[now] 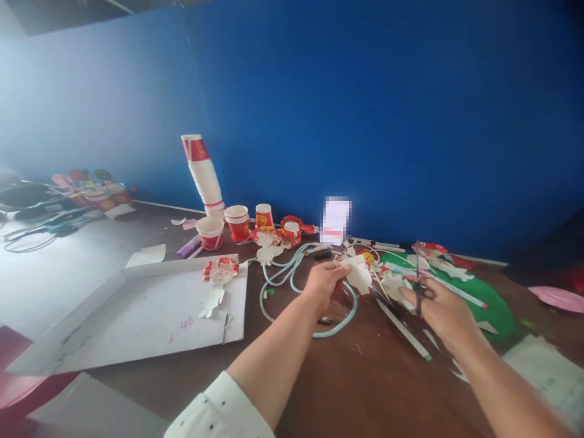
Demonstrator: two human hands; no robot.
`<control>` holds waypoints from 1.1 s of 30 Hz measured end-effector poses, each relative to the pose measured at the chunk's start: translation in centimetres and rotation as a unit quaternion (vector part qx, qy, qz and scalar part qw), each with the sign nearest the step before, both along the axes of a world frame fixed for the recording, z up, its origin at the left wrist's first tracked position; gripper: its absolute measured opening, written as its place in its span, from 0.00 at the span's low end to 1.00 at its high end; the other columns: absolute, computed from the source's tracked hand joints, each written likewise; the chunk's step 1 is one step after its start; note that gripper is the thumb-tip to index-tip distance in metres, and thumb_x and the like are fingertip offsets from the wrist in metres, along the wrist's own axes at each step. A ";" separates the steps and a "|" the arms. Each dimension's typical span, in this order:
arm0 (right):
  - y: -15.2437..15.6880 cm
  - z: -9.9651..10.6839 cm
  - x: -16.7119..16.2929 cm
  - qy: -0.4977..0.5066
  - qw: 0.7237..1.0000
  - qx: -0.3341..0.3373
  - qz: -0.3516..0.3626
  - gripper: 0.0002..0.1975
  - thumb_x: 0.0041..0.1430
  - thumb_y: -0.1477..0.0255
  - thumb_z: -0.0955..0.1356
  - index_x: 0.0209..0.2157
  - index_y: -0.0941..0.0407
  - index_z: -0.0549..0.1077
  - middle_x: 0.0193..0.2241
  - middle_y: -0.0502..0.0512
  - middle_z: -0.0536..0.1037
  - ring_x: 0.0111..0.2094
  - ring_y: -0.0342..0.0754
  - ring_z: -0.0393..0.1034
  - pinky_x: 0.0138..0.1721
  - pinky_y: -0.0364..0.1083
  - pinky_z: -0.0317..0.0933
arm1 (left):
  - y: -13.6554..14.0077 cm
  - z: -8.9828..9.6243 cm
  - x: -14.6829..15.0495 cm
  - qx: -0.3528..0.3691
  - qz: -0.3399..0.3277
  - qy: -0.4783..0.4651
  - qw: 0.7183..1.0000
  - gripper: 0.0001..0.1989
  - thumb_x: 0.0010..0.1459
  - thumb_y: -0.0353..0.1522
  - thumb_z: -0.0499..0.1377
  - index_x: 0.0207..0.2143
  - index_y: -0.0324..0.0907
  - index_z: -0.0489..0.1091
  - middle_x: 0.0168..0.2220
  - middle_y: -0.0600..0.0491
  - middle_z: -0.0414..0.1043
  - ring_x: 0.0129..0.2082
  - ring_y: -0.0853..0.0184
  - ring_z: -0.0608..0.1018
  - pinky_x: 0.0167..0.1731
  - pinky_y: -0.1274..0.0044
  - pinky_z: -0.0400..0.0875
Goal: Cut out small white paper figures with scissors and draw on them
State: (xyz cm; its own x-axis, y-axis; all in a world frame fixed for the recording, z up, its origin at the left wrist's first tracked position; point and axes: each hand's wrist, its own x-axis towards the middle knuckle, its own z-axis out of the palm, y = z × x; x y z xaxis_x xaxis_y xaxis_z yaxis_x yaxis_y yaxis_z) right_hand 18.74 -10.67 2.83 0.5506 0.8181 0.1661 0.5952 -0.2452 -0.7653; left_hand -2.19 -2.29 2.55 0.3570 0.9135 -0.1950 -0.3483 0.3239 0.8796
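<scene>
My left hand (325,283) pinches a piece of white paper (358,275) that looks cut from a paper cup. To its right, my right hand (441,311) grips scissors (417,267), blades pointing up and apart from that piece. Between the hands lie another white scrap (393,285) and a white marker (406,333). Looped under my left forearm is a pale blue cable (350,313). Cut-out paper figures with red crinkled tops rest nearby, one figure (268,244) beyond the cable and another figure (219,274) on the white box lid.
A tall leaning stack of paper cups (205,179) stands by the blue partition (365,109), with red cups (238,224) beside it. A shallow white box lid (132,316) covers the left. A blurred-out bright screen (335,220) leans at the back. Green sheet (490,304) lies right.
</scene>
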 end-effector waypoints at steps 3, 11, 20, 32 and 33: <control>0.3 -0.3 1.9 -0.082 0.992 -0.076 0.055 0.17 0.41 0.61 0.72 0.35 0.52 0.80 0.22 0.53 0.79 0.21 0.53 0.72 0.23 0.48 0.60 | -0.1 0.2 -0.1 -0.018 -0.011 0.000 1.000 0.20 0.34 0.39 0.72 0.24 0.36 0.70 0.17 0.57 0.62 0.16 0.76 0.63 0.17 0.81 0.55; -0.5 1.1 -0.2 -0.086 0.995 -0.036 0.026 0.23 0.42 0.59 0.73 0.42 0.50 0.78 0.31 0.56 0.80 0.31 0.57 0.73 0.29 0.49 0.62 | -0.1 0.1 0.1 -0.007 -0.006 -0.022 1.000 0.18 0.35 0.36 0.71 0.22 0.37 0.67 0.18 0.56 0.64 0.16 0.76 0.64 0.18 0.80 0.55; -1.6 1.8 -4.5 0.236 0.933 -0.109 0.249 0.25 0.44 0.58 0.74 0.44 0.54 0.76 0.21 0.48 0.71 0.18 0.41 0.59 0.18 0.41 0.52 | -0.2 0.1 0.3 0.027 -0.044 -0.049 0.998 0.20 0.34 0.39 0.71 0.24 0.36 0.68 0.20 0.56 0.65 0.17 0.78 0.62 0.20 0.80 0.52; -1.4 0.7 -4.0 0.301 0.906 -0.084 0.284 0.19 0.52 0.58 0.72 0.41 0.56 0.76 0.27 0.53 0.72 0.28 0.44 0.64 0.18 0.38 0.55 | -0.7 0.8 0.2 0.020 -0.079 -0.058 0.995 0.23 0.30 0.40 0.73 0.23 0.35 0.68 0.21 0.55 0.65 0.19 0.78 0.63 0.21 0.80 0.53; -1.4 0.8 -4.0 0.315 0.903 -0.080 0.280 0.19 0.51 0.58 0.72 0.40 0.57 0.75 0.27 0.54 0.72 0.29 0.44 0.64 0.18 0.38 0.54 | -0.7 0.8 0.1 0.022 -0.087 -0.057 0.994 0.23 0.30 0.40 0.73 0.24 0.35 0.69 0.21 0.55 0.65 0.19 0.78 0.63 0.21 0.80 0.53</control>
State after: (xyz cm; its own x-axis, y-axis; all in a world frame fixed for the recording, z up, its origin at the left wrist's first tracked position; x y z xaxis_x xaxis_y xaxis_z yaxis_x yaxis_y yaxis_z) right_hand 14.77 -12.07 3.59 -0.0137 0.9835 -0.1802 0.1198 -0.1773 -0.9768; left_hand -2.04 -2.99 3.37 0.5276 0.8429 -0.1056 -0.3891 0.3503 0.8520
